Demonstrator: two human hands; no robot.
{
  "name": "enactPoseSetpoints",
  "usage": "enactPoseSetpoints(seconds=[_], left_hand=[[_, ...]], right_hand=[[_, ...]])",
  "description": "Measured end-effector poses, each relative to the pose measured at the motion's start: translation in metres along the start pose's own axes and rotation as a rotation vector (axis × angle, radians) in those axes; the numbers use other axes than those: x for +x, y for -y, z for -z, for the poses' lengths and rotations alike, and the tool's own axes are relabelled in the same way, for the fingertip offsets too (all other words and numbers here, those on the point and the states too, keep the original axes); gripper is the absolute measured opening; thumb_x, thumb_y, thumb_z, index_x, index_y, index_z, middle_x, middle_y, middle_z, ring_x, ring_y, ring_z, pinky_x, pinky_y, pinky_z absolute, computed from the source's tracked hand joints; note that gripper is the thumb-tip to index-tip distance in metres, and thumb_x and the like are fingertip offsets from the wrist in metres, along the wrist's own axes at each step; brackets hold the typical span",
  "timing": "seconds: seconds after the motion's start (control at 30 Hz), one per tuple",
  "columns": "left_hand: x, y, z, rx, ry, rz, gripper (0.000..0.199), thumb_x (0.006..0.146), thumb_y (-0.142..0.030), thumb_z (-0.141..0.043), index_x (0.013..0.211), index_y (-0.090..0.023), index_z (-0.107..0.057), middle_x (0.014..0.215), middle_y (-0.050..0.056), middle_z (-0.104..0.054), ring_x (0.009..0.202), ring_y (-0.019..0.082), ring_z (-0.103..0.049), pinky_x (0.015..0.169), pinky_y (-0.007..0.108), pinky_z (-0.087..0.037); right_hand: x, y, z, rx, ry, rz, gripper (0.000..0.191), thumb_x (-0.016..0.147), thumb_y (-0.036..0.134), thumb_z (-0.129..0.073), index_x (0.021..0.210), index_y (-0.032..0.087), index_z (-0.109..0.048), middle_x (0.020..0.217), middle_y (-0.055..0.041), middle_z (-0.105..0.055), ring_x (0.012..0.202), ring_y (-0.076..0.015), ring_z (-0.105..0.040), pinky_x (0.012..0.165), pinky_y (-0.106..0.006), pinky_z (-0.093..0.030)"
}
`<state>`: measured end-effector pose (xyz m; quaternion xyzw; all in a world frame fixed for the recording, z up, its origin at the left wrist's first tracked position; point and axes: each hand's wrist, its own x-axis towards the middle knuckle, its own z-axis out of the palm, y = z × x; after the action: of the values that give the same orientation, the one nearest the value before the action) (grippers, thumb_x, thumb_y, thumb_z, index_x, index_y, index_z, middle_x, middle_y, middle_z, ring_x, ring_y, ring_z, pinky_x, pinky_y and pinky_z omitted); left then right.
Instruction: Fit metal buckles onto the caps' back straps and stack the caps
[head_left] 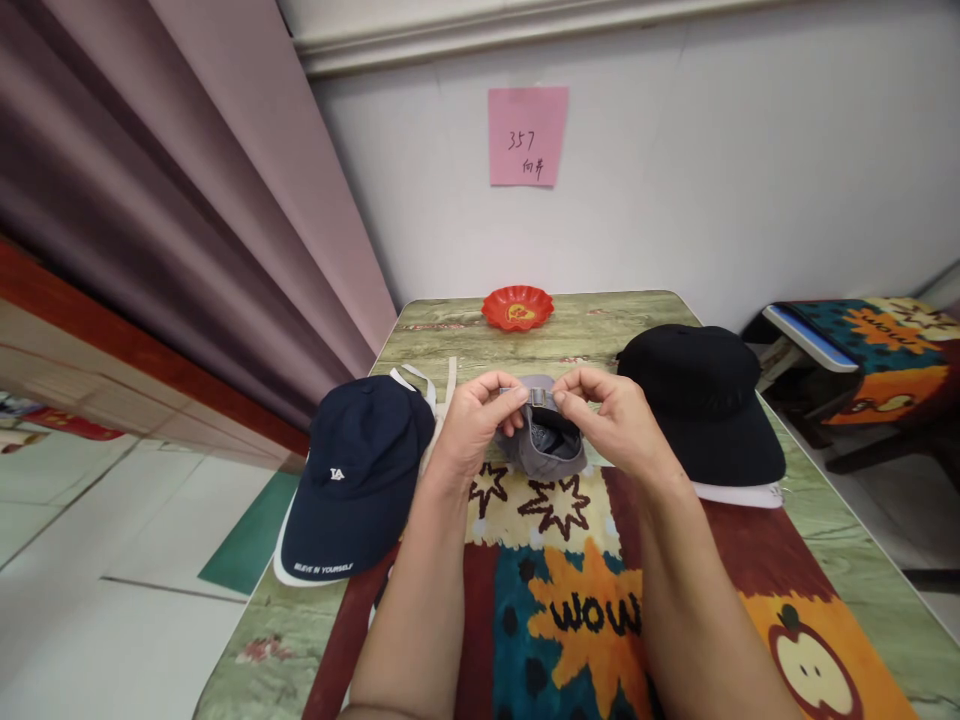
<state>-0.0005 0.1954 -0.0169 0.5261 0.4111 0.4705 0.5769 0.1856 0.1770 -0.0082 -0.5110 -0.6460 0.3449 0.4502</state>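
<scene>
The left hand (480,412) and right hand (611,415), thumbs closed against fingers, pinch the metal-buckled strap (537,397) of a grey fabric cap (556,463). It is between a navy-blue, white-edged cap (364,460) and a black fabric cap (697,400)

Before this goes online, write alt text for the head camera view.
The left hand and right hand hold a gray baseball cap by its buckled back strap, above a "WOW" mat on a green wood-grain table. A navy "BELIEVE IN YOURSELF" cap lies on the left, a black cap on the right, a scalloped red dish farther back.
</scene>
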Motion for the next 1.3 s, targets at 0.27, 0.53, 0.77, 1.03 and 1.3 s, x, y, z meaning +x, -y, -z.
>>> enactPoseSetpoints(seconds=[0.27,0.53,0.77,1.03,1.3], left_hand=[[-0.002,-0.003,-0.001,0.040,0.045,-0.095,0.052,0.065,-0.029,-0.090,0.108,-0.022,-0.061,0.085,-0.004,-0.060,0.066,0.008,-0.057,0.061,0.019,-0.047],[0.003,0.004,-0.003,0.167,0.051,-0.221,0.030,0.068,-0.032,-0.088,0.090,-0.017,-0.076,0.094,0.004,-0.063,0.075,0.013,-0.060,0.065,0.023,-0.050],[0.003,0.005,0.004,0.290,0.086,-0.254,0.029,0.071,-0.033,-0.086,0.095,-0.018,-0.079,0.090,0.004,-0.063,0.073,0.012,-0.058,0.061,0.021,-0.045],[0.002,0.005,-0.003,0.183,0.068,-0.172,0.035,0.068,-0.030,-0.088,0.090,-0.017,-0.065,0.082,-0.001,-0.062,0.069,0.010,-0.057,0.062,0.020,-0.046],[0.001,0.003,0.009,0.241,0.152,-0.037,0.031,0.090,-0.047,-0.065,0.088,-0.016,-0.069,0.053,-0.004,-0.052,0.044,0.007,-0.044,0.044,0.019,-0.032]], right_hand=[[0.000,-0.002,-0.004,0.041,0.006,-0.024,0.014,0.084,0.031,-0.061,0.078,0.018,-0.065,0.063,0.0023,-0.056,0.058,-0.0117,-0.045,0.057,-0.026,-0.036],[0.000,-0.001,-0.003,0.056,0.023,-0.029,0.015,0.084,0.031,-0.061,0.077,0.019,-0.066,0.064,0.0022,-0.056,0.059,-0.0116,-0.045,0.059,-0.027,-0.035],[0.000,-0.003,0.000,0.036,0.024,-0.023,0.014,0.083,0.030,-0.062,0.076,0.019,-0.066,0.064,0.0019,-0.058,0.059,-0.0120,-0.046,0.060,-0.027,-0.036],[0.001,-0.004,-0.004,0.056,0.069,-0.017,0.025,0.087,0.040,-0.063,0.081,0.018,-0.070,0.067,-0.0002,-0.061,0.062,-0.0134,-0.049,0.060,-0.027,-0.038],[0.002,-0.007,-0.004,0.004,0.047,-0.008,0.026,0.089,0.041,-0.062,0.075,0.019,-0.065,0.063,0.0015,-0.055,0.059,-0.0125,-0.045,0.060,-0.027,-0.038]])
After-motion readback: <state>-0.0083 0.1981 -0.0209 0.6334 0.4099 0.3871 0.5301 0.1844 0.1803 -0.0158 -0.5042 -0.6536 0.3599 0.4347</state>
